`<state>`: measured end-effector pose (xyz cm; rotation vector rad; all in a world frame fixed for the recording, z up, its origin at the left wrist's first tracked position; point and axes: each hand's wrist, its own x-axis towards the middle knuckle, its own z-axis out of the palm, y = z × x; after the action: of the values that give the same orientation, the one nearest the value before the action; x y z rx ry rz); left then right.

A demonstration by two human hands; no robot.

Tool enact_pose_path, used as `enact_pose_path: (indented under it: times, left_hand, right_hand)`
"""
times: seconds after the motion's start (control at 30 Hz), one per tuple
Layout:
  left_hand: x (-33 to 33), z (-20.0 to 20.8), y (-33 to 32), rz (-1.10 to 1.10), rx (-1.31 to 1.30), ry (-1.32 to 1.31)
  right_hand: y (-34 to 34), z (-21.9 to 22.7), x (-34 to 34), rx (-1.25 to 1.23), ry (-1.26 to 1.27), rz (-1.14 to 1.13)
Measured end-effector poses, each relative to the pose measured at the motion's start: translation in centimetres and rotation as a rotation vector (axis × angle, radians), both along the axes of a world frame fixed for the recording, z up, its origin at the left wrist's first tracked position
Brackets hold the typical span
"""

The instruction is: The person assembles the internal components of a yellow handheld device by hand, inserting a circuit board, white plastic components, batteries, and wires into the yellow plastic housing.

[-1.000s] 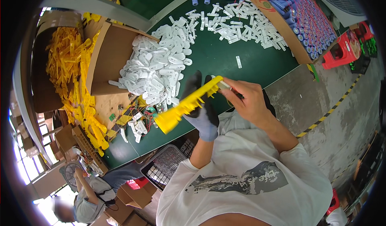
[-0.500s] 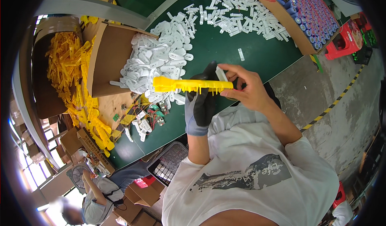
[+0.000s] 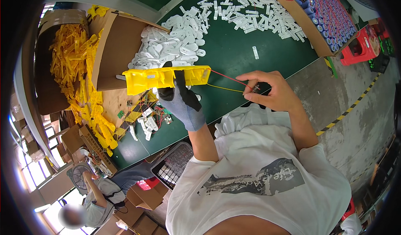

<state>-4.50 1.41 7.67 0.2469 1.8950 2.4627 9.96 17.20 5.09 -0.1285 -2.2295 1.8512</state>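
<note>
My left hand, in a grey and black glove, is closed around a long yellow plastic housing. The housing lies crosswise with its hollow, ribbed side partly showing. From its right end a red wire and a yellow wire stretch across to my bare right hand. Thumb and fingers there pinch a small dark wired part, too small to make out its kind. Behind the housing lies a heap of white oval plastic covers.
Small white brackets lie scattered at the far side of the green table. A carton of blue battery cells stands far right. More yellow housings fill a box at left. Wired circuit boards lie near left; a person sits beyond.
My left hand has moved left with the yellow housing, turning its hollow side into view. My right hand has come away to the right from the housing's end, and wires now span the gap.
</note>
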Motion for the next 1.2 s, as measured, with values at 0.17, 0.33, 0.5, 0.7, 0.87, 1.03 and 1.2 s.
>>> enact_pose_path:
  times: [0.17, 0.33, 0.5, 0.7, 0.87, 1.03, 1.2]
  left_hand:
    - [-1.4, -0.6, -0.9, 0.104, 0.002, 0.079]
    - [-2.1, -2.1, -1.9, 0.104, -0.082, 0.132]
    - [-0.5, -2.5, -2.0, -0.116, -0.17, -0.058]
    - [3.4, -5.4, -0.9, -0.631, 0.158, -0.487]
    - [4.4, -5.9, -0.4, -0.717, 0.257, -0.582]
    - [4.2, -5.7, 0.3, -0.689, 0.312, -0.616]
    - [3.9, -5.9, 0.3, -0.693, 0.215, -0.528]
  right_hand:
    - [-0.5, -1.0, -0.2, -0.376, 0.136, 0.034]
    - [-0.1, -1.0, 0.0, -0.691, 0.117, 0.093]
    - [0.9, 0.1, -1.0, -0.567, 0.099, 0.086]
    - [0.6, -1.1, -4.4, -0.205, 0.087, -0.179]
    - [-0.8, -2.3, -6.4, 0.194, 0.055, -0.315]
    - [-0.6, -2.9, -6.6, 0.212, 0.145, -0.416]
    - [-0.9, -2.9, -6.9, 0.226, 0.17, -0.418]
